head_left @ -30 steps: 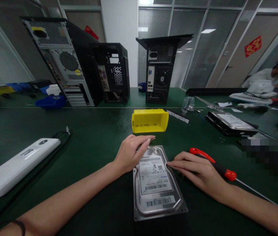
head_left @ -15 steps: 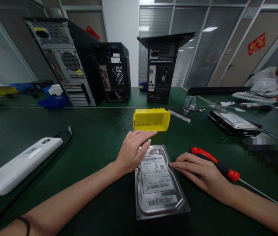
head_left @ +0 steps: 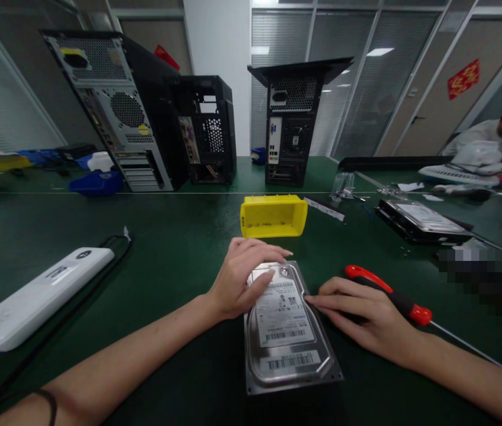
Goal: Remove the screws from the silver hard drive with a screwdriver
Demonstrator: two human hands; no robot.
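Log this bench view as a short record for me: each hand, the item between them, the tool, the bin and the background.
Left hand: over the far left part of the hard drive
Right hand: fingertips at the drive's right edge
Hard drive: label up, on the green table
Screwdriver: red and black, lying beside the right hand
Yellow bin: beyond the drive, small bits inside
Background: three upright computer cases

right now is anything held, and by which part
Grip unclear: the left hand is over the far left corner of the hard drive, the right hand at its right edge.
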